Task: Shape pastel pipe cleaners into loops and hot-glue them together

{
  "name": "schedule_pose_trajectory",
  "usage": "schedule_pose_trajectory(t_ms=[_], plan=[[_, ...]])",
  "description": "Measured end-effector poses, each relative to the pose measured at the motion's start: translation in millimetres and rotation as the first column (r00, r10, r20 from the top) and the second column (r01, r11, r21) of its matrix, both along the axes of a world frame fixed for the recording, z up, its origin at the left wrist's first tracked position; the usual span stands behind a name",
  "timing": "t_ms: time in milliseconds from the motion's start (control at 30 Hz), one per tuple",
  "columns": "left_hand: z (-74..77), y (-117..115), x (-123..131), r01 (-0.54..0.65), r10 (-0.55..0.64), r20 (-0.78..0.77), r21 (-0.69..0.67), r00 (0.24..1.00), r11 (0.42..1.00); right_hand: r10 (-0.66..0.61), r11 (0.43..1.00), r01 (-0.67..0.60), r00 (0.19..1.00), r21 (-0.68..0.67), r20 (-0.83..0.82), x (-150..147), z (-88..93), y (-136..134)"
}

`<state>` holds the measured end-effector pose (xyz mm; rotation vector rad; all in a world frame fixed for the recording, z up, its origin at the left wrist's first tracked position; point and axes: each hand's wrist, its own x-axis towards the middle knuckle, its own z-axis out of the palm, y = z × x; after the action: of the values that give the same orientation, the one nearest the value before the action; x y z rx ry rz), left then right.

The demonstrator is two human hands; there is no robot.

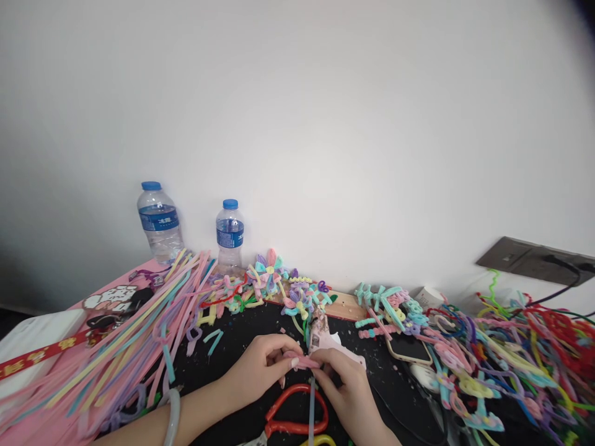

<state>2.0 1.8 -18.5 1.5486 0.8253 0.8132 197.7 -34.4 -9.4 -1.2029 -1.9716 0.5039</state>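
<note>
Both hands meet over the front middle of the black mat, working on a pink pipe cleaner piece (301,361). My left hand (264,359) pinches its left end between thumb and fingers. My right hand (341,375) grips the right end, and the fingers hide part of it. Just below my hands lie scissors with red handles (297,427). A translucent glue stick (312,412) crosses the scissors' handle loop. Behind my right hand is a pale pink glue gun (325,341), partly covered.
Long loose pipe cleaners (139,347) spread across the left. Two water bottles, one left (160,226) and one right (230,235), stand by the wall. Finished pipe cleaner shapes (269,272) line the back. A phone (409,349) and tangled pipe cleaners (506,353) lie right, below a socket (530,260).
</note>
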Motion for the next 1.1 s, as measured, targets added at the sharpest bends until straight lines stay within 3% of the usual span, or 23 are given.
schedule_pose_trajectory(t_ms=[1100], plan=[[5.5,-1.4,0.6,0.017,-0.017,-0.001,-0.005,1.000,1.000,0.023,1.000,-0.022,1.000,-0.013,0.020,-2.0,4.3,-0.6]])
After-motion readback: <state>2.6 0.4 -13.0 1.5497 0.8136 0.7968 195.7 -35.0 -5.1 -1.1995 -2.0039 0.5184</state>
